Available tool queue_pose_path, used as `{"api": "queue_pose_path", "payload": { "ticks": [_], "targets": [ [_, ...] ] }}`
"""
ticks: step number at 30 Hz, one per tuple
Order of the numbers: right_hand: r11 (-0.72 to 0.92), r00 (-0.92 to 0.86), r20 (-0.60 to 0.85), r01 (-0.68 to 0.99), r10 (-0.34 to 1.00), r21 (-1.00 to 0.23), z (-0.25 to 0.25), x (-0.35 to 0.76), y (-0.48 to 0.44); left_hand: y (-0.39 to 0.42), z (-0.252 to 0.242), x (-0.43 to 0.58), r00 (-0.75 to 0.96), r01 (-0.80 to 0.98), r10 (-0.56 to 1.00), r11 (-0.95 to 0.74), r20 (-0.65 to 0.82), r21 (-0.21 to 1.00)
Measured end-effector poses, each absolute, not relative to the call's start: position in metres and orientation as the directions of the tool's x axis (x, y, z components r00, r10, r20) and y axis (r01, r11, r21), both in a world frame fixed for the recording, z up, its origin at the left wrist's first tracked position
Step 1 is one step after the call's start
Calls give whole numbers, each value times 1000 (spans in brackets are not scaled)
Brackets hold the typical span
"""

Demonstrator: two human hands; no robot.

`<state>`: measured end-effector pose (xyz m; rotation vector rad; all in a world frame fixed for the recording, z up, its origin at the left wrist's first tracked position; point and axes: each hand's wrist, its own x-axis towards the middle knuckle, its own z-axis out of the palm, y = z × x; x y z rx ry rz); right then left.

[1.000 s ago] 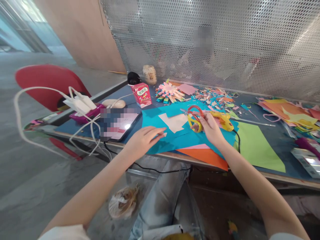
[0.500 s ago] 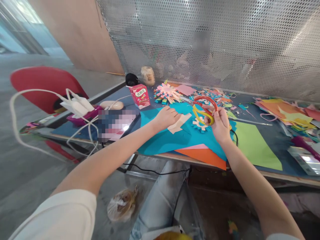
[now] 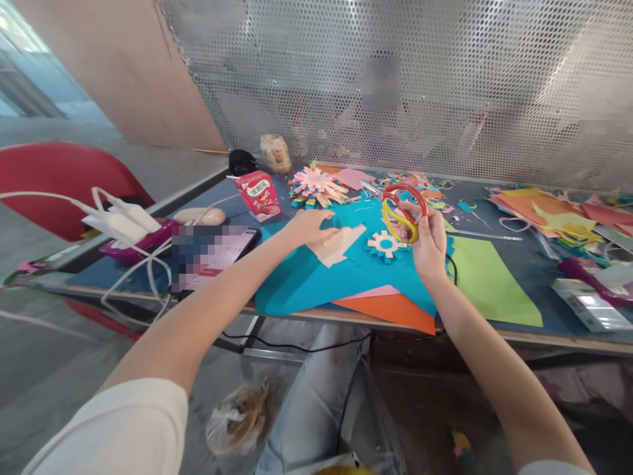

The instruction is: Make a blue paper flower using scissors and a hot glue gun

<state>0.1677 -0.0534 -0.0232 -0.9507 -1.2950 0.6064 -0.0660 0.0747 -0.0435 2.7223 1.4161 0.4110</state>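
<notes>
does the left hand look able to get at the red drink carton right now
Probably yes: the left hand lies open on the pale paper piece, and the red carton stands close to its left with nothing standing between them.

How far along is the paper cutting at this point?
Done: a layered pink paper flower lies at the back, and a small white cog-shaped cut-out lies on the blue paper sheet, with coloured paper scraps behind. In hand: the right hand holds red-and-yellow-handled scissors off the table, and the left hand lies flat on a cream paper piece. Left: the green paper sheet and orange paper sheet look uncut.
</notes>
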Motion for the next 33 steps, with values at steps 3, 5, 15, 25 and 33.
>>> {"api": "queue_pose_path", "payload": {
  "ticks": [3, 5, 15, 25, 33],
  "targets": [
    [511, 218, 526, 125, 822, -851, -21, 167, -55, 74, -47, -66, 531, 814, 829, -557, 178, 164],
    [503, 224, 517, 119, 826, -856, -21, 167, -55, 72, -47, -66, 528, 810, 832, -554, 171, 191],
    [638, 212, 612, -78, 762, -766, -32, 167, -46, 71, -40, -66, 565, 790, 799, -596, 208, 144],
    [653, 275, 656, 115, 703, -748, -26, 170, -49, 49, -29, -74, 482, 873, 832, -481, 274, -75],
    [666, 161, 745, 357, 647, -655, -36, 174, -49, 20, -29, -91, 566, 812, 800, -582, 197, 31]
  ]
}}
